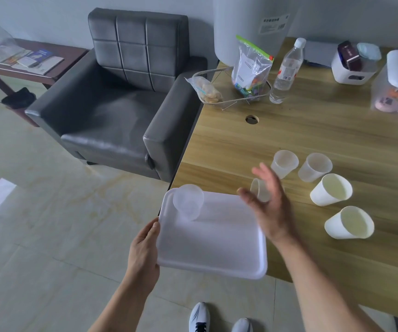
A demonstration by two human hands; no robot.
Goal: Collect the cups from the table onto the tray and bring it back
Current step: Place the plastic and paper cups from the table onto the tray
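Note:
A white tray (219, 245) rests over the near left corner of the wooden table (336, 137). My left hand (145, 248) grips its left edge. One clear plastic cup (188, 201) stands at the tray's far left corner. My right hand (268, 202) hovers open above the tray's right edge, fingers spread, holding nothing. Just behind its fingers stands a clear cup (258, 189), partly hidden. Two more clear cups (284, 162) (315, 167) stand farther back. Two white paper cups (332, 190) (350, 222) stand to the right.
A wire basket (201, 75) with bags, a water bottle (286, 70) and white containers (351, 70) stand at the table's far side. A grey armchair (116, 97) is left of the table, on a tiled floor. My shoes (200, 317) show below.

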